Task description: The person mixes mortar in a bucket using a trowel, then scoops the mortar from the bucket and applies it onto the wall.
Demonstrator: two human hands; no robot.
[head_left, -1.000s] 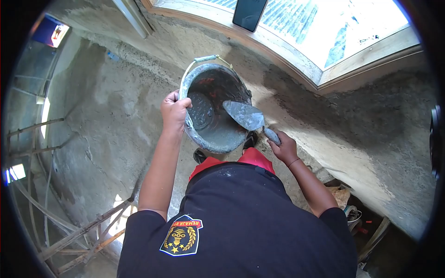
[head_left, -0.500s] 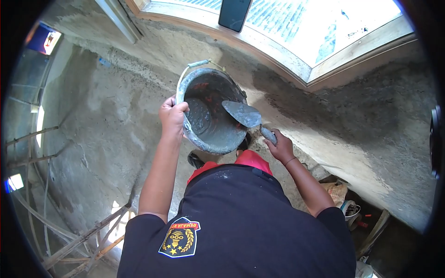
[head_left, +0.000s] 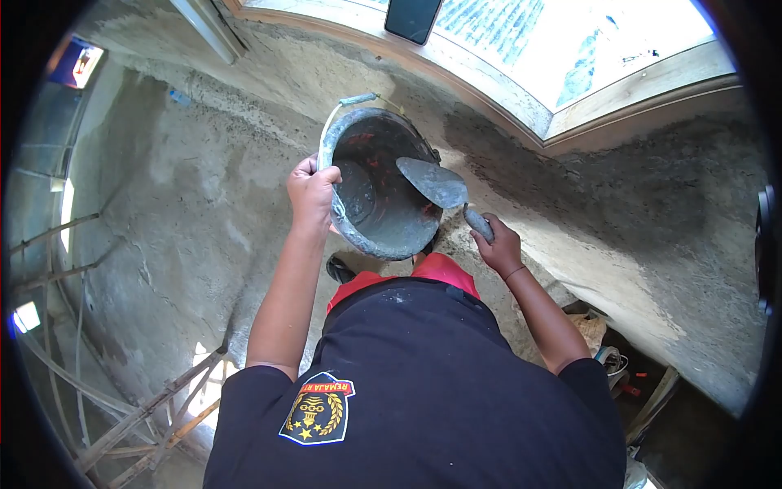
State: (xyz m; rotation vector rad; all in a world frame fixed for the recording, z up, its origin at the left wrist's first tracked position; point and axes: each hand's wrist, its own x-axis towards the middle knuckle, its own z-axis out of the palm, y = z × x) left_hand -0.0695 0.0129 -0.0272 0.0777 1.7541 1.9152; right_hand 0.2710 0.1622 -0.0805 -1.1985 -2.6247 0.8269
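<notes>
My left hand (head_left: 313,194) is closed on the left rim of a dark, cement-smeared bucket (head_left: 383,244). The bucket is tilted so that its inside faces me, with grey residue on the bottom and walls. Its wire handle, with a pale grip, stands up along the far left rim. In my right hand (head_left: 498,247) is the handle of a trowel (head_left: 436,182), fingers wrapped round it. The grey, mortar-stained blade lies across the right side of the bucket's mouth; whether it touches the rim I cannot tell.
A phone (head_left: 412,18) leans at the wooden window frame (head_left: 505,107) ahead. Rough plastered wall (head_left: 619,220) runs along the right. Wooden poles (head_left: 155,407) stand at lower left. A white pail (head_left: 612,359) and a sack (head_left: 590,329) sit at lower right.
The bucket, both hands and the trowel have shifted slightly up and to the right in view. The wet grey material seen at the bucket's bottom earlier looks thinner now. Both grips are unchanged.
</notes>
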